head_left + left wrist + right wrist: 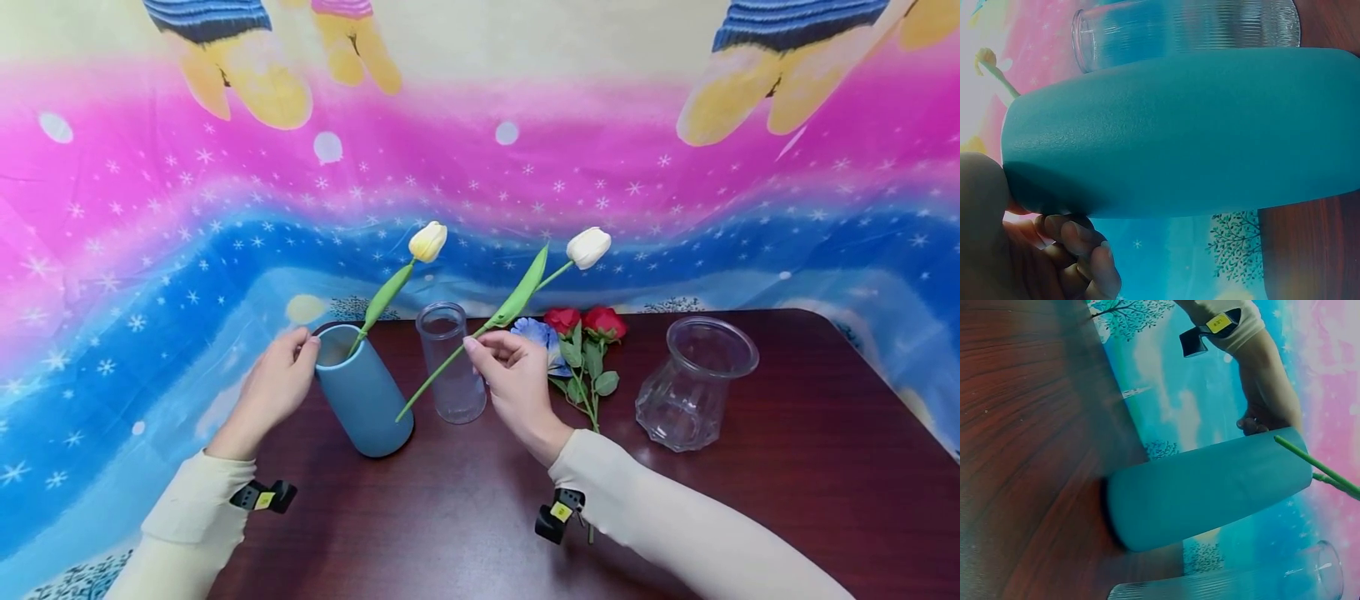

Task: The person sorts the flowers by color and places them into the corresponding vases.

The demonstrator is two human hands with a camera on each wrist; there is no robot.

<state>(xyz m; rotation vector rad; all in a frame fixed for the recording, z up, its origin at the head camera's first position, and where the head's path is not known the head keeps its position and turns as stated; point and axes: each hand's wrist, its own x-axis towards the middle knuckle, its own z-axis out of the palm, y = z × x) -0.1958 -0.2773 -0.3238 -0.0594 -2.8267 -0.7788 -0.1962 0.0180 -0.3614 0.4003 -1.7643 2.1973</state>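
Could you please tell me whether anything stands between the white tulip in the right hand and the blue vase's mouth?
Nothing visible stands between the white tulip and the blue vase; the clear cylindrical vase stands behind the tulip's stem. At the mouth itself, though, the yellow tulip takes up some of the opening.

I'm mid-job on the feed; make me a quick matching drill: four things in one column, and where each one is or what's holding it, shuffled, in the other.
Things:
1. white tulip
2. yellow tulip
3. blue vase
4. red flowers

Places and states:
A. lying on the table beside a blue flower
B. held near its rim by the left hand
C. pinched by the right hand
D. leaning in a vase's mouth

Pairs: 1-C, 2-D, 3-B, 4-A
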